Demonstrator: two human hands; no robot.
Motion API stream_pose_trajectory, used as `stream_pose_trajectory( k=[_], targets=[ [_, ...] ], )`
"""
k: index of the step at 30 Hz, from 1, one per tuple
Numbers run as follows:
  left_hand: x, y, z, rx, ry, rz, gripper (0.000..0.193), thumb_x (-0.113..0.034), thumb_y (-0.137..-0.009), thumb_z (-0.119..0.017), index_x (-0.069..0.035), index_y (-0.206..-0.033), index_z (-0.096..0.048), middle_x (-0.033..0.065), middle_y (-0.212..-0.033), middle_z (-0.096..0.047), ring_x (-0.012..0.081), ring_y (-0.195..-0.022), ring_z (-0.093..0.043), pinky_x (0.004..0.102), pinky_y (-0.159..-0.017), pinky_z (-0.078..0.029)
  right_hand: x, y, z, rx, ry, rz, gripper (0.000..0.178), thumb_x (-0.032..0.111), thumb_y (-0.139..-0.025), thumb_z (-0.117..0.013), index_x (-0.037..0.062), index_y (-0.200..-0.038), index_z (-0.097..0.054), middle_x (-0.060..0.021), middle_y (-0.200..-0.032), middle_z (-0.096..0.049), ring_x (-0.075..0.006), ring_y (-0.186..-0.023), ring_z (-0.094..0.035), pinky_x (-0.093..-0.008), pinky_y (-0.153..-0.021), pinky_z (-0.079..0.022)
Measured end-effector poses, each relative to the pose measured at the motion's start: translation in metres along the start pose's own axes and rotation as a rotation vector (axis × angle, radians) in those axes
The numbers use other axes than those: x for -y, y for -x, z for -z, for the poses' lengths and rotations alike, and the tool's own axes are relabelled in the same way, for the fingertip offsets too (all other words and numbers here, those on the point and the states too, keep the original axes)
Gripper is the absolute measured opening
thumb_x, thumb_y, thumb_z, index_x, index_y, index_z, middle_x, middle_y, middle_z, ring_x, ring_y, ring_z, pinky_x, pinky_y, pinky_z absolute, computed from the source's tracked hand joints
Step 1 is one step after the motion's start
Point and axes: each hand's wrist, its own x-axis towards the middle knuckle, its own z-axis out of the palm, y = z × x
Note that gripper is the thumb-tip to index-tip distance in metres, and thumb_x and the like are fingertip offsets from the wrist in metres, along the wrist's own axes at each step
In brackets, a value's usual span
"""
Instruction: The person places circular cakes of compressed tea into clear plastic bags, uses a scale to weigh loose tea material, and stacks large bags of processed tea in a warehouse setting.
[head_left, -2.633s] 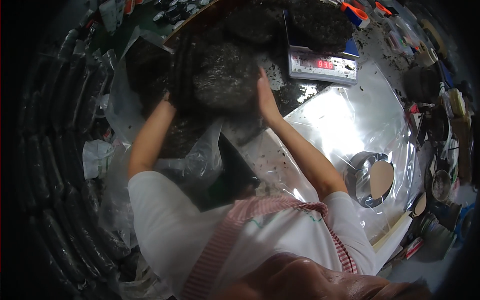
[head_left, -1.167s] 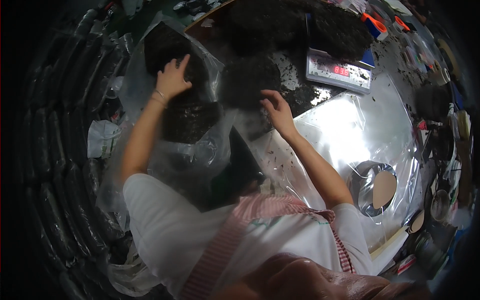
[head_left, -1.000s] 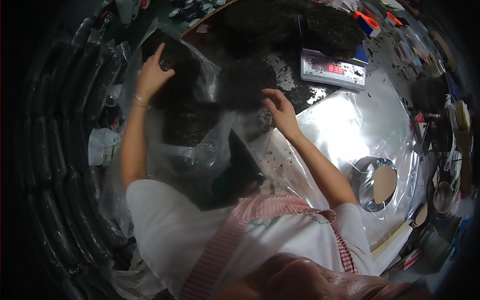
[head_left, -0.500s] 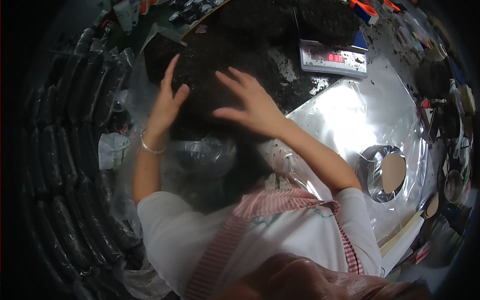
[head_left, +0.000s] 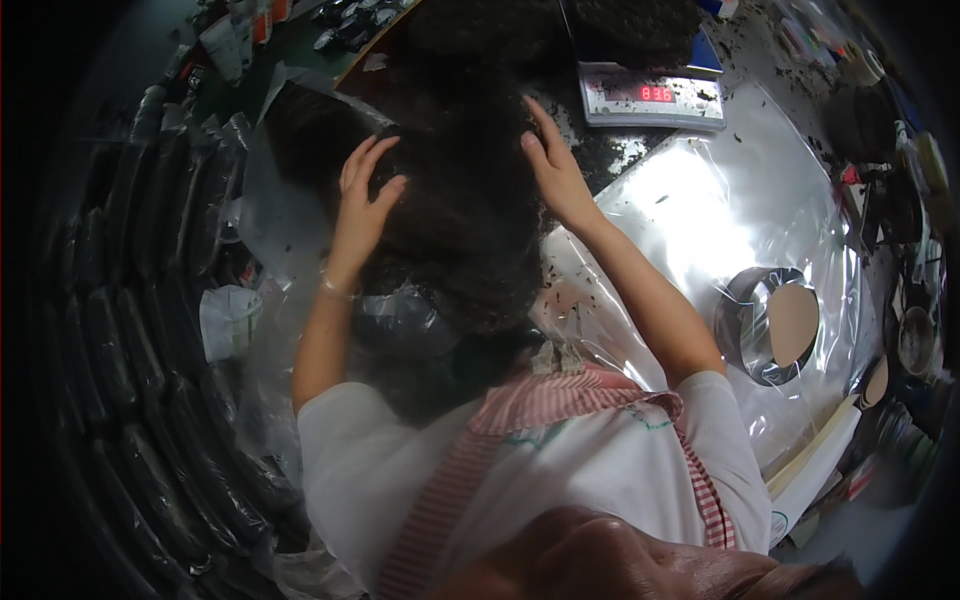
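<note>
A heap of dark, fibrous loose material (head_left: 450, 215) fills the middle in front of me. At its left side is my left hand (head_left: 365, 205), thumb apart from its bent fingers, fingertips at the material. My right hand (head_left: 560, 180) is at the right side of the heap, with a finger stretched forward and the thumb apart. Neither hand visibly grips anything. Beyond my right hand stands a silver digital scale (head_left: 652, 110) with a lit red display and a dark clump (head_left: 635, 35) on top.
Rows of clear packets with dark contents (head_left: 160, 380) are stacked at left. Shiny clear plastic sheets (head_left: 660, 260) lie at right, under a large tape roll (head_left: 740, 325). Dark crumbs are scattered round the scale. A pale plastic bag (head_left: 228, 322) hangs beside the packets.
My right hand has moved right and forward, from above the heap to its right side. My left hand has shifted slightly right, its fingers more bent. The view has shifted slightly.
</note>
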Motion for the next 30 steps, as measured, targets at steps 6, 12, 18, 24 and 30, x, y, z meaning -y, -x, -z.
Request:
stream_pose_trajectory(
  k=[6,12,18,24,30],
  targets=[
    [-0.009,0.004,-0.013,-0.044,-0.016,-0.054,0.055,-0.032,-0.091,-0.063,-0.01,-0.139,-0.047,0.0123,-0.146,-0.041,0.0296,-0.136,-0.037,0.0412,-0.112,-0.028,0.032,0.026,-0.031,0.321,0.349,0.286,0.04,0.024,-0.093,-0.058,0.0153,-0.131,-0.052,-0.0118,-0.133,-0.051,-0.0322,-0.119,-0.053,-0.0393,-0.096,-0.047],
    [0.006,0.004,-0.006,-0.056,0.164,-0.024,0.056,-0.023,-0.084,-0.072,-0.009,-0.134,-0.05,0.0111,-0.142,-0.046,0.0309,-0.136,-0.034,0.043,-0.113,-0.027,0.015,-0.003,-0.008,-0.048,0.257,0.256,0.038,0.015,-0.094,-0.051,0.0161,-0.132,-0.052,-0.0165,-0.139,-0.047,-0.0347,-0.121,-0.052,-0.0402,-0.097,-0.047],
    [0.003,0.01,-0.01,-0.033,-0.042,-0.117,0.05,-0.021,-0.087,-0.067,-0.012,-0.135,-0.053,0.0088,-0.145,-0.043,0.0327,-0.138,-0.031,0.0443,-0.114,-0.025,0.032,0.027,-0.037,0.238,0.451,0.417,0.037,0.027,-0.087,-0.064,0.0217,-0.123,-0.06,-0.0135,-0.14,-0.047,-0.0332,-0.118,-0.055,-0.0393,-0.094,-0.05],
    [0.01,0.016,-0.008,-0.064,0.038,-0.07,0.06,-0.028,-0.087,-0.069,-0.007,-0.138,-0.046,0.0113,-0.145,-0.043,0.0346,-0.139,-0.029,0.0444,-0.115,-0.023,0.021,0.004,-0.009,-0.024,0.439,0.239,0.038,0.015,-0.088,-0.055,0.0217,-0.125,-0.06,-0.0193,-0.14,-0.045,-0.0388,-0.117,-0.055,-0.041,-0.093,-0.051],
    [0.012,0.013,-0.018,-0.084,0.036,-0.203,0.052,-0.033,-0.089,-0.068,-0.005,-0.125,-0.043,0.0164,-0.145,-0.042,0.033,-0.138,-0.034,0.0446,-0.114,-0.025,0.035,0.032,-0.043,0.25,0.485,0.476,0.038,0.035,-0.081,-0.072,0.0167,-0.113,-0.064,-0.0158,-0.139,-0.046,-0.0362,-0.115,-0.053,-0.0423,-0.091,-0.048]
  ],
)
